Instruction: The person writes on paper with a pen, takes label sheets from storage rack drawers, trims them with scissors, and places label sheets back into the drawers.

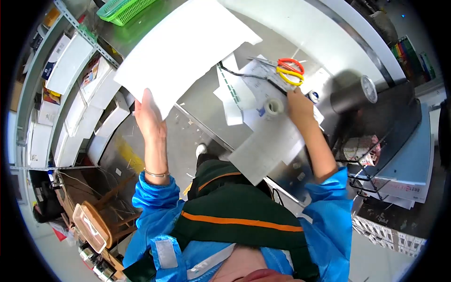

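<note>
Because the white sheet [188, 51] is broad and thin, the left hand [149, 115] seems to take it by its near corner, thumb on one face and fingers behind, pinched closed on the paper. The sheet spreads over the tabletop's [199, 104] left part, its corner reaching past the near edge. The right hand [300, 107] is bent over the right part, its fingertips at the end of a black strap [244, 74]; whether they grip it, I cannot tell. The scissors [279, 67] lie just beyond that hand, probably for easy reach. A tape roll [272, 113] sits among loose papers [232, 113], perhaps weighing them down, and a grey sheet [260, 152] overhangs the near edge.

A dark cylinder [350, 97] and a wire rack [364, 178] occupy the grey tabletop's right side; a green basket [124, 15] stands toward its far left corner. Left across the floor [181, 129], shelves [87, 35] carry white boxes [70, 63].
</note>
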The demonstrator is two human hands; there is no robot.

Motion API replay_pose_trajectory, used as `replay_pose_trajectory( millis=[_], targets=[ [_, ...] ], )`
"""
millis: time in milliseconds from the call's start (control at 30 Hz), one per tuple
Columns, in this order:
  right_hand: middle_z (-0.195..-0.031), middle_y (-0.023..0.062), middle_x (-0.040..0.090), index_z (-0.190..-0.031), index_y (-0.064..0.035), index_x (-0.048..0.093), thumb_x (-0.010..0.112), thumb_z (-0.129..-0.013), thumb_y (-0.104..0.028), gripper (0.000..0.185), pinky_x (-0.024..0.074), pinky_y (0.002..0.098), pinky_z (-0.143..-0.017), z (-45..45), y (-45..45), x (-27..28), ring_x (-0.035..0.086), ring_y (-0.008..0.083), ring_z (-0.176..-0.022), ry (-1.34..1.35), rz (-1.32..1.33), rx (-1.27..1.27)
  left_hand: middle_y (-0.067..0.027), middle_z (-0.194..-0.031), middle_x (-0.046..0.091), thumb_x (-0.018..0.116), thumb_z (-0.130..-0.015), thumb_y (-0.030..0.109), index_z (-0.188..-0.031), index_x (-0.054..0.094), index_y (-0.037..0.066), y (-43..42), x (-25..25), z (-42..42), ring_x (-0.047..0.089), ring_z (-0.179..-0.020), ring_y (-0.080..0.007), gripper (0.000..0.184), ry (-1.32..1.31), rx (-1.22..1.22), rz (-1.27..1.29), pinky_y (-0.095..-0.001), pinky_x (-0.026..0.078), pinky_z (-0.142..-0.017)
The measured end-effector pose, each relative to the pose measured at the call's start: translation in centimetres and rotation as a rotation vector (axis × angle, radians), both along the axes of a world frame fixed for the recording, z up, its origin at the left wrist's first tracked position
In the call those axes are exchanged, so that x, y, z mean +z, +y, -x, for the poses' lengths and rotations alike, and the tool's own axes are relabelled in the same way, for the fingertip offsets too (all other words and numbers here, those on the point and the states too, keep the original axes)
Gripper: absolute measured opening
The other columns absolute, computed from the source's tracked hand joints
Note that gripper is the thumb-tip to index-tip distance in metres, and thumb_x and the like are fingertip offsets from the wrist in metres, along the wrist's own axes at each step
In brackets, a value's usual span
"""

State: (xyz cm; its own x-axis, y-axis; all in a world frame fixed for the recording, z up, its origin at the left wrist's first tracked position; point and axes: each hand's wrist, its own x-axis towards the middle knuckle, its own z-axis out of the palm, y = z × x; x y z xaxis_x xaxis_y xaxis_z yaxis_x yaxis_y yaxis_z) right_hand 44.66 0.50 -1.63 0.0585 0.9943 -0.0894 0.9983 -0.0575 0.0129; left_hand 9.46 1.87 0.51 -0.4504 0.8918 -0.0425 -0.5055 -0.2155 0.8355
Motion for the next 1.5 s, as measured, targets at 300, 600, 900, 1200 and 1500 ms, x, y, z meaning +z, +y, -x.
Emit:
replay_pose_trajectory(
  millis=[300,600,900,1200,1500],
  targets=[
    [-0.057,0.0010,0.038,-0.074,-0.0034,0.042,0.053,-0.083,-0.010,0.015,0.0300,0.0212,-0.026,0.7,0.3,10.4,0.030,0.0064,-0.033,1.577,0.210,-0.581,-0.0106,-0.123,0.048,0.046,-0.089,0.014,-0.128,0.035,0.007,3.7,-5.6,3.9,0.051,-0.109,-0.0238,0.041,-0.252,-0.254,0.217,-0.0394,0.044,-0.090],
    [-0.069,0.0029,0.045,-0.089,-0.0082,0.045,0.050,-0.090,-0.020,0.012,0.0422,0.0231,-0.041,15.9,1.4,6.1,0.047,0.0086,-0.046,2.888,-0.237,0.236,-0.0123,-0.100,0.062,0.062,-0.082,0.012,-0.122,0.048,0.006,4.8,0.2,12.5,0.062,-0.088,-0.0242,0.043,0.900,-1.165,-0.066,-0.0302,0.051,-0.076],
    [-0.070,0.0005,0.037,-0.097,-0.0082,0.050,0.047,-0.093,-0.025,0.018,0.0312,0.0234,-0.049,17.3,5.9,8.8,0.031,0.0099,-0.055,2.177,-0.670,-0.014,-0.0118,-0.122,0.049,0.071,-0.071,0.019,-0.120,0.051,0.008,12.7,1.8,14.6,0.040,-0.120,-0.0295,0.054,1.665,-0.682,-0.387,-0.0439,0.033,-0.098],
    [-0.077,-0.0006,0.050,-0.100,-0.0095,0.055,0.050,-0.091,-0.026,0.020,0.0380,0.0259,-0.060,23.4,7.2,10.0,0.042,0.0088,-0.063,1.954,-0.754,-0.427,-0.0090,-0.120,0.051,0.067,-0.075,0.021,-0.109,0.057,0.010,23.4,-2.2,16.6,0.040,-0.120,-0.0298,0.038,1.591,-0.899,-0.724,-0.0458,0.028,-0.100],
    [-0.083,0.0001,0.055,-0.090,-0.0040,0.049,0.060,-0.080,-0.002,0.015,0.0424,0.0207,-0.064,34.1,20.1,-3.6,0.051,0.0058,-0.074,1.351,-0.446,-0.340,-0.0027,-0.119,0.050,0.070,-0.069,0.029,-0.097,0.059,0.019,27.3,-5.4,17.7,0.039,-0.117,-0.0250,0.032,1.474,-0.973,-0.853,-0.0432,0.030,-0.096]
  ],
)
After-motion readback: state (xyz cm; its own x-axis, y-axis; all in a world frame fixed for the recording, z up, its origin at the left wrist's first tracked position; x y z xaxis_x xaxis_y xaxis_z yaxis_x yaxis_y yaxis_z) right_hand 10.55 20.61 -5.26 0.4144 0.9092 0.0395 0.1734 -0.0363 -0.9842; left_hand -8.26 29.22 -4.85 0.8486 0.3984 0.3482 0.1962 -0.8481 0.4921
